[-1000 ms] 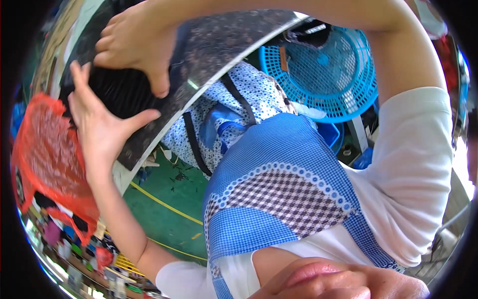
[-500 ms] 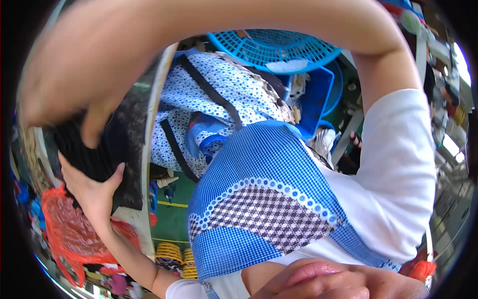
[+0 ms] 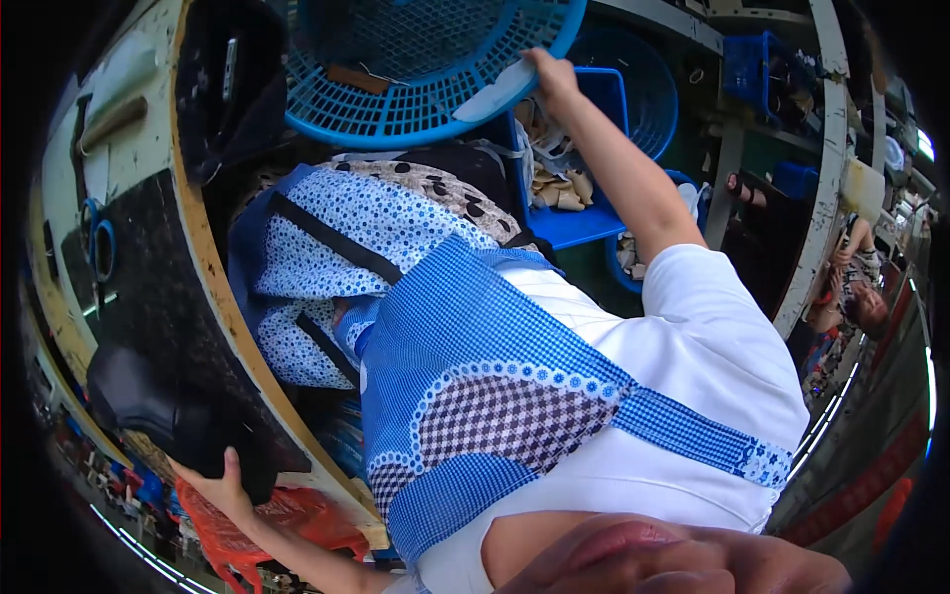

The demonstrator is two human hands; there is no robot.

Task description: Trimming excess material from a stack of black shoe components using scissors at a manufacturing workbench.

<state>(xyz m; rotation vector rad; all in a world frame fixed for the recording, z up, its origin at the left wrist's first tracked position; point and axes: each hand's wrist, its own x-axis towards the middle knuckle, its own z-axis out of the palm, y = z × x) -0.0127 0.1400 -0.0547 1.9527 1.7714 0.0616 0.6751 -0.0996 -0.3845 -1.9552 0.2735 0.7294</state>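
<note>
Right hand (image 3: 556,79) has moved rightward; blue basket (image 3: 416,107) lies in its grip.

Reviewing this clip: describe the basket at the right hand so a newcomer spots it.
Right of the worktable, at the picture's top, is a large blue basket. The right hand holds its rim. Unlike the blue rectangular bin beside it, it is round, lattice-sided and has a brown strip inside.

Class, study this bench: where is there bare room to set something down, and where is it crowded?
Bare: the dark worktop, between the blue-handled scissors, the table's pale edge and the black item at the left hand. Crowded: that hand's end, with the black item and red bag; the blue bin, holding pale pieces.
</note>
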